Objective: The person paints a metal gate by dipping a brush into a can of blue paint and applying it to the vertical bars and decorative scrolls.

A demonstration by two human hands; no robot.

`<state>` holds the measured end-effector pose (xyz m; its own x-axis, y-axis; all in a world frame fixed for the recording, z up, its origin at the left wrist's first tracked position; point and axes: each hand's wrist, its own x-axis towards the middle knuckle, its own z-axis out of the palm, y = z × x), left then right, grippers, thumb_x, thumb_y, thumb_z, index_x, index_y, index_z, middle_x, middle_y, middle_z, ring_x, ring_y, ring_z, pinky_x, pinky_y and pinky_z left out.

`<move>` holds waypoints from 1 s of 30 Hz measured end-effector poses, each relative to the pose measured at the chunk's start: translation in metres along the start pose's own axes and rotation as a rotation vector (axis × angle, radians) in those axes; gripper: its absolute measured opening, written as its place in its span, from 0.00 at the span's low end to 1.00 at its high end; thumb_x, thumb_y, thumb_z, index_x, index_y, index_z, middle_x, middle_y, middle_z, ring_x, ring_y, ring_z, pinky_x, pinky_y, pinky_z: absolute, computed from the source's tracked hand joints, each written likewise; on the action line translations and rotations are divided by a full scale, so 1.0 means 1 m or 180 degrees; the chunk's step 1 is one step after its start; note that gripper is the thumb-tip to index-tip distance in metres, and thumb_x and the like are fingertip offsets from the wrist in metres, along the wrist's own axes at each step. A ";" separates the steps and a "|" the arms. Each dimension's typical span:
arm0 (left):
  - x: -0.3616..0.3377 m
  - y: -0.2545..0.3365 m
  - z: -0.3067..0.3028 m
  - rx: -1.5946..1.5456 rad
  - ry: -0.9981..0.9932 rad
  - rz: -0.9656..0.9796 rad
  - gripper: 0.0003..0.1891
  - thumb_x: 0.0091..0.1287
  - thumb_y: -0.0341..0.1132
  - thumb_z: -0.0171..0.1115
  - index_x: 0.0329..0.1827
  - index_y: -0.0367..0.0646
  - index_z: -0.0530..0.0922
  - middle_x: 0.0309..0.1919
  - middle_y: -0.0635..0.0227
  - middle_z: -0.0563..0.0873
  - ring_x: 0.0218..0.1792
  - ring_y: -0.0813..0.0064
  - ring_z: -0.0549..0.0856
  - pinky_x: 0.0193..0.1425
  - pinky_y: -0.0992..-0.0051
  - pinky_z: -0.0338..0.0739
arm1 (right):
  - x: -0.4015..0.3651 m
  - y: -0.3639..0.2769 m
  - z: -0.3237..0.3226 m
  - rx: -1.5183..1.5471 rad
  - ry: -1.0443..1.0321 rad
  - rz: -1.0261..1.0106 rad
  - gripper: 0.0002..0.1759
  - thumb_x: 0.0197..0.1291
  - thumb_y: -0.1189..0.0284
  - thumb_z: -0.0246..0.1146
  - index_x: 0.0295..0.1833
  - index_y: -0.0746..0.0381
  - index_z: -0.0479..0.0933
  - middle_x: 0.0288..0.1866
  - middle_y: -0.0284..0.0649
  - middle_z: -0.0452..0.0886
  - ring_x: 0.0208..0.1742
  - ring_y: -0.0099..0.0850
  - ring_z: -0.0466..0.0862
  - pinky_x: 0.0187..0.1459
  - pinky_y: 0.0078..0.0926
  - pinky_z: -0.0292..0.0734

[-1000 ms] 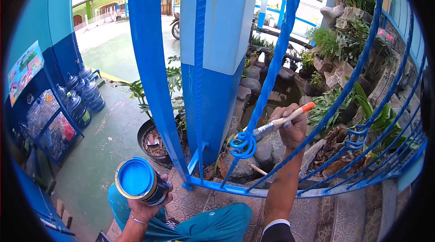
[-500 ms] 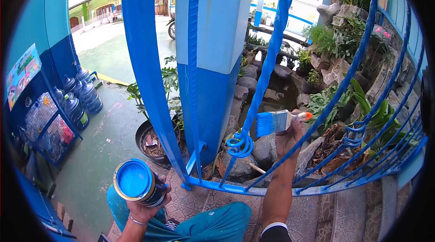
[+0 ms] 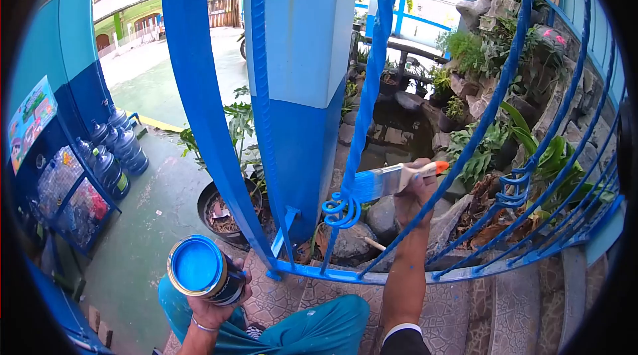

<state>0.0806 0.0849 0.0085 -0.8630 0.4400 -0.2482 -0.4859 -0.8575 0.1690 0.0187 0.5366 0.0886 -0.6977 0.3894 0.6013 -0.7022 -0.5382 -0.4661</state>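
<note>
My left hand point(image 3: 211, 311) grips a paint can point(image 3: 229, 286) from below, low in front of me. Bright blue paint point(image 3: 197, 265) fills the open top. On the far side of the railing, my right hand point(image 3: 417, 189) is closed round a paintbrush point(image 3: 393, 181) with a pale handle and orange tip. Its blue-loaded bristles point left and meet a twisted blue metal bar point(image 3: 367, 89), just above the curled scrollwork point(image 3: 341, 213). My right forearm passes between the bars.
A blue pillar point(image 3: 302, 162) stands behind the bars. Beyond the railing lie a rock pond point(image 3: 399, 125) and plants. At left are a potted plant point(image 3: 229, 205), water jugs point(image 3: 129, 149) and a mesh bin point(image 3: 73, 192). Stone-patterned tiles point(image 3: 325, 283) lie under me.
The brush has moved left and slightly down, from beside the twisted bar to contact with it. The left hand holds the can in nearly the same place. The camera view has shifted slightly.
</note>
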 end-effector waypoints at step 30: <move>0.000 -0.005 -0.001 0.0173 -0.0060 0.0044 0.38 0.75 0.62 0.58 0.78 0.44 0.73 0.72 0.45 0.81 0.67 0.38 0.79 0.67 0.40 0.78 | -0.029 0.042 -0.035 0.1259 -0.0627 0.1003 0.13 0.65 0.74 0.72 0.51 0.63 0.77 0.43 0.50 0.88 0.44 0.42 0.92 0.48 0.42 0.92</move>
<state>0.0831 0.0891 0.0069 -0.8719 0.4336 -0.2275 -0.4802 -0.8481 0.2239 0.0043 0.5289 0.0294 -0.7992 0.0366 0.5999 -0.3297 -0.8613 -0.3866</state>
